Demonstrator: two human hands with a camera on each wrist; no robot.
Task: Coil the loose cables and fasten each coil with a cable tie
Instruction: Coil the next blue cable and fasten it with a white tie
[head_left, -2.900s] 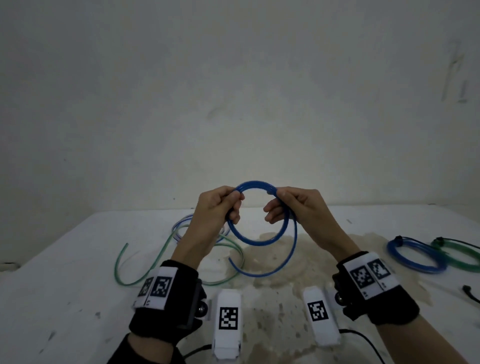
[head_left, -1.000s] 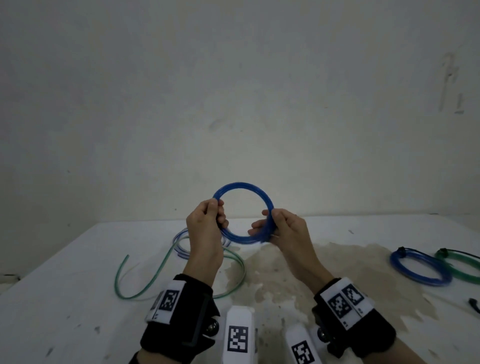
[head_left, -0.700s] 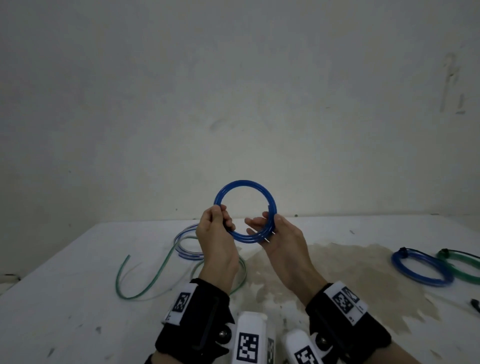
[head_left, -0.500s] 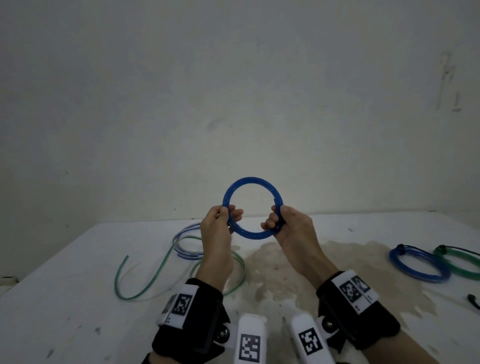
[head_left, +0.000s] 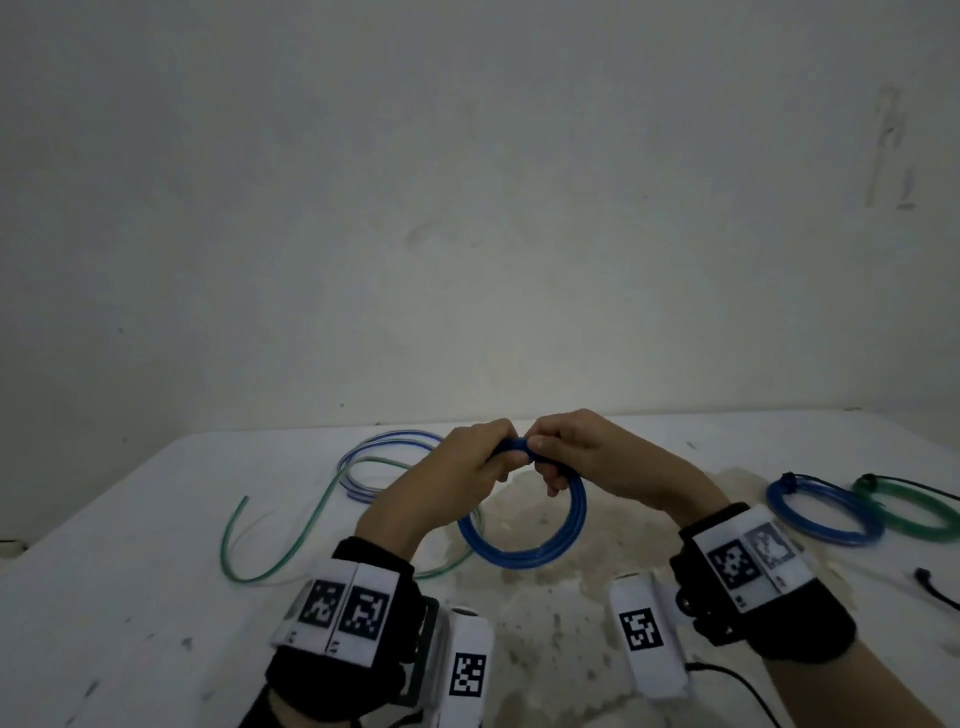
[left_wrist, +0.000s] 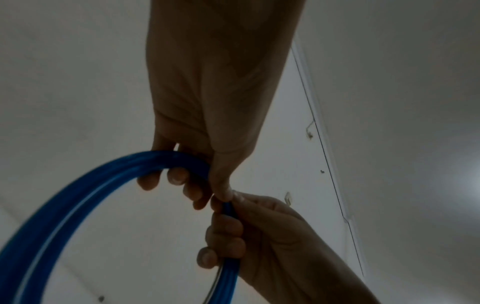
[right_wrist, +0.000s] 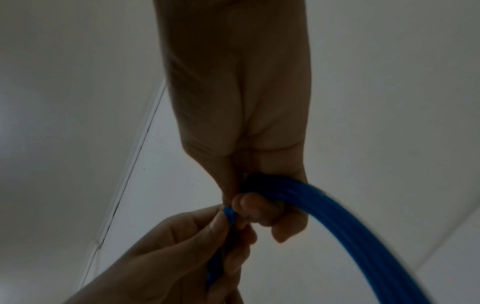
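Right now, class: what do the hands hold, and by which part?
Both the left hand and right hand grip the blue cable coil at its top, side by side.

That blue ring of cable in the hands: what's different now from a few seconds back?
The blue coil was held up against the wall, one hand on each side. Now it hangs lower, over the table, and the left hand and right hand have moved together, both gripping its top. The loose cables and the two tied coils lie where they were.

My blue cable coil (head_left: 524, 545), black wristbands (head_left: 332, 675) with black-and-white square markers, a green loose cable (head_left: 270, 569), a brown-stained white counter (head_left: 130, 571).
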